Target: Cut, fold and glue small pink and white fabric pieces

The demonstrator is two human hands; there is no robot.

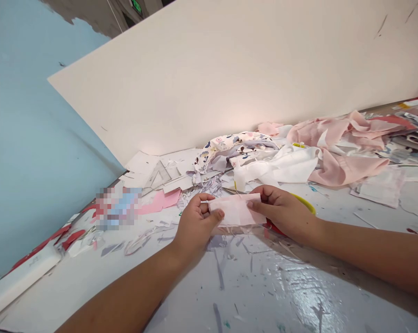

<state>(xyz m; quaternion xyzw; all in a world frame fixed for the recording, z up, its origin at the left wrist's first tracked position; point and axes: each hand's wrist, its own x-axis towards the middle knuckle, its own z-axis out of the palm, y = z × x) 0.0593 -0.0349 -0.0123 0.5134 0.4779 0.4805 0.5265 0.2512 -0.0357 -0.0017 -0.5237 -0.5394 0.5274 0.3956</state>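
Between my two hands a small, pale pink folded piece of fabric is held out flat above the table. My left hand pinches its left end, thumb on the near face and fingers behind. At the other end my right hand grips it the same way, thumb pressed on the front. Partly hidden behind my right hand lies a tool with a yellow and red handle, perhaps scissors. Thin fabric scraps lie just beyond the held piece.
Floral cloth, white cloth and pink cloth are heaped along the back. A clear triangle ruler and pink paper lie left. A cream board rises behind; a white roll sits at the left edge.
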